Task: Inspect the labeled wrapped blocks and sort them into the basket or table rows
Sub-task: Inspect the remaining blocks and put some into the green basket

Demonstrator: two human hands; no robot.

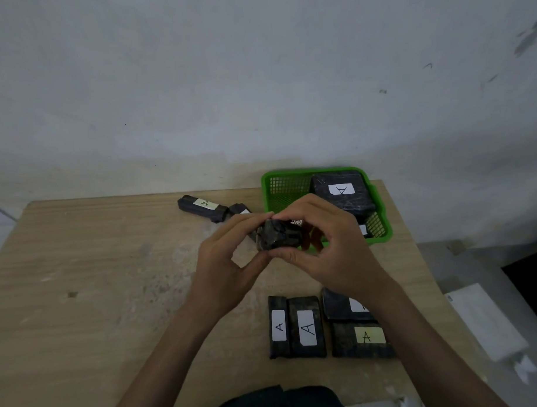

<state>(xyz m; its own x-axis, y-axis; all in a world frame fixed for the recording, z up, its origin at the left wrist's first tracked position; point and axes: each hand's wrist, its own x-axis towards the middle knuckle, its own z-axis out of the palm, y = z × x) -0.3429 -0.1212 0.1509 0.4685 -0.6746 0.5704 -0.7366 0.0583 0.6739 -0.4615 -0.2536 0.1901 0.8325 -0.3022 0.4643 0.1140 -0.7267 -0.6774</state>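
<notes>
I hold both forearms extended forward, converging at centre. My left hand and right hand are raised, fingertips and thumbs meeting, pinching a wrapped block between them.

Two bare forearms are showing from the bottom of the view, with no sleeves reaching the visible part of them. The left hand and the right hand are showing no gloves, rings, watch or wristband on the sides facing the camera. The nails are looking short, though the dim light is hiding finer detail. At the bottom edge, a dark, nearly black garment is showing, its cloth plain and unmarked; its cut is not showing.
</notes>
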